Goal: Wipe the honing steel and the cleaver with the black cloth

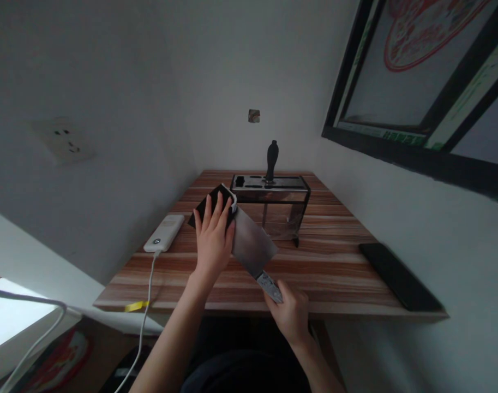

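My right hand (pixel 288 312) is wrapped around the grey patterned handle of a cleaver (pixel 252 240), whose broad metal blade points up and to the left above the table. My left hand (pixel 213 240) grips a flat black piece with a white edge (pixel 200 209), fingers laid over its top and thumb beside the blade. That piece meets the far end of the blade; whether it is a cloth or a cover I cannot tell. Just behind the blade stands a knife block (pixel 269 210) with clear sides, and one black-handled tool (pixel 272 160) upright in its top.
A white power bank (pixel 164 233) with a white cable (pixel 149 284) lies on the left of the striped wooden table (pixel 334 262). Yellow tape (pixel 136 306) is at the front edge. A black phone (pixel 400 275) lies at the right. Walls enclose the table's back and sides.
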{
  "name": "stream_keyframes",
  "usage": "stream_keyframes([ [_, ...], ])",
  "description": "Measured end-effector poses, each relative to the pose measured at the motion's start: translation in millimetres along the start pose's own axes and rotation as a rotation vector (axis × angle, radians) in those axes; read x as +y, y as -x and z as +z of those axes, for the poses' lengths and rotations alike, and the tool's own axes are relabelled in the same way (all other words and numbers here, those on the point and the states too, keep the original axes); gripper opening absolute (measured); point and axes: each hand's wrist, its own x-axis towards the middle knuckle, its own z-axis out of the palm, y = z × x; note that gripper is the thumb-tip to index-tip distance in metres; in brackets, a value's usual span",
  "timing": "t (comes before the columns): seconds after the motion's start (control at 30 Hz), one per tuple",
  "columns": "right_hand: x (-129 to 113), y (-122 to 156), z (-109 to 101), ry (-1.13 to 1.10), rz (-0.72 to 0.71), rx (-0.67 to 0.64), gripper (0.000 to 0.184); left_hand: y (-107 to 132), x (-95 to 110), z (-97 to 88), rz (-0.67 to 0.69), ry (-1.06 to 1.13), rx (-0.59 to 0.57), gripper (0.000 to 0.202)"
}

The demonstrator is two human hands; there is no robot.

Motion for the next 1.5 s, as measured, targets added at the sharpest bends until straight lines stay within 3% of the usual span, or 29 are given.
stream_keyframes([
  [0.57,1,-1,-2,-0.081,0.048,-0.037,0.02,70,62,12.0,0.186,0.135,-0.28,0.049],
  [0.73,0,-2,-4,-0.103,0.03,0.021,0.024,83,72,8.1,0.232,0.224,-0.362,0.048],
  [1.13,2,-2,-2,-0.059,-0.01,0.066,0.029,78,72,-4.3,0.316,0.285,-0.48,0.046],
  [1.5,2,-3,-3,-0.055,-0.022,0.064,0.026,63,76,-10.0,0.411,0.271,-0.467,0.044],
])
